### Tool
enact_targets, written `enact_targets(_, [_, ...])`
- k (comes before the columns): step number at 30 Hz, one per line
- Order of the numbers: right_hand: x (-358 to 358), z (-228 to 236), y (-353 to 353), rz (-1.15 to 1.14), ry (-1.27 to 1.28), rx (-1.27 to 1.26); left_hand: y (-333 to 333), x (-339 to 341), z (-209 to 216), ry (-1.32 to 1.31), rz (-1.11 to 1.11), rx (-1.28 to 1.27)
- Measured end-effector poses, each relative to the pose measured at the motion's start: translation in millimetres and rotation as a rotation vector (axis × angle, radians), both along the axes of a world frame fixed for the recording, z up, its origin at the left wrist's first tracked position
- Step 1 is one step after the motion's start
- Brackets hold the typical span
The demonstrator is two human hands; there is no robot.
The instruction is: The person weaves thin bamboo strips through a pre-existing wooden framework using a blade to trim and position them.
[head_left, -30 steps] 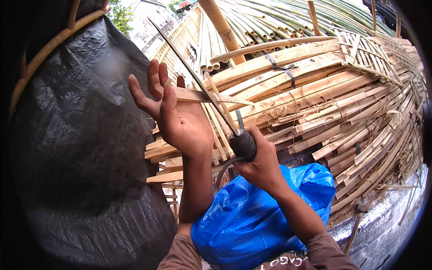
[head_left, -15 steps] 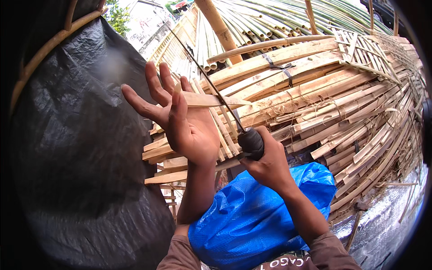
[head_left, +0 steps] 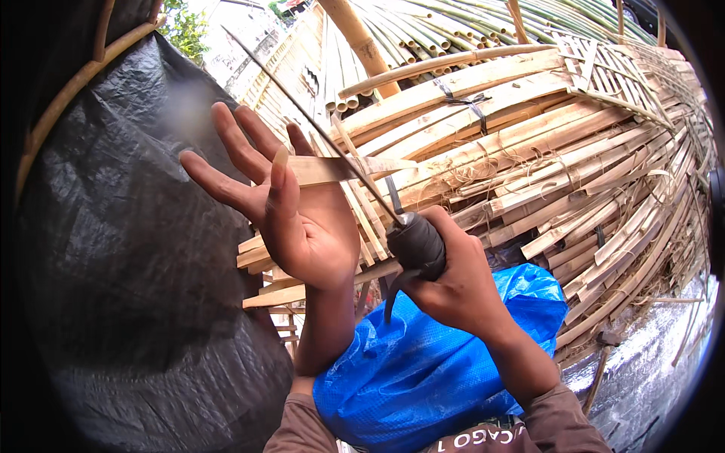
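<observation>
Gripping knife (head_left: 415, 245) in curled right hand (head_left: 462, 278) over blue sheet (head_left: 423, 377); pinching bamboo strip (head_left: 323, 171) beyond sheet in left hand (head_left: 306, 234) with free fingers spread.

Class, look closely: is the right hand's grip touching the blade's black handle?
Touching. The head view shows the right hand's grip closed around the black handle, skin pressed to its side with no gap.

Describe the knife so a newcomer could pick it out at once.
Find the bright blue sheet low in the middle, then the right grip above it. That grip holds the knife, which slants up and left across a pale strip. Unlike nearby bamboo pieces, it has a thin dark blade and black wrapped handle.
</observation>
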State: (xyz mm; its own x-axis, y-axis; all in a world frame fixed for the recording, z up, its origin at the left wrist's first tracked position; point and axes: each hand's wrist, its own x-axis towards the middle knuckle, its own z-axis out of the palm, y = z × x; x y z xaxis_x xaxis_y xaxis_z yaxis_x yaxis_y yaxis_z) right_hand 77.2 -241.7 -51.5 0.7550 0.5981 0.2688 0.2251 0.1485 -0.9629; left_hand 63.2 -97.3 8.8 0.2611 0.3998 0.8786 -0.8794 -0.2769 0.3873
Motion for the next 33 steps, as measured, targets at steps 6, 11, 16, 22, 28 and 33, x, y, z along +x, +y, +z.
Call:
enact_targets(6, [-0.2,-15.5,10.1,-0.019,-0.043,-0.030,-0.6,-1.4,3.9,-0.011,0.020,-0.095])
enact_targets(11, [-3.2,1.0,6.0,-0.005,-0.113,-0.049,12.2,-4.7,4.8,0.025,0.005,-0.081])
enact_targets(16, [-4.2,-17.9,16.8,-0.058,-0.066,-0.097,15.9,-4.7,1.8,0.034,0.037,-0.035])
enact_targets(22, [-6.4,6.3,18.1,-0.027,-0.117,-0.090,17.8,-8.3,4.4,0.022,0.022,-0.128])
enact_targets(28, [12.2,-30.4,34.6,-0.092,0.007,-0.166,17.2,-1.1,-0.8,-0.012,0.028,-0.130])
enact_targets(33, [22.4,-52.9,30.8,-0.122,-0.003,-0.120,8.8,0.8,2.1,0.003,-0.005,-0.107])
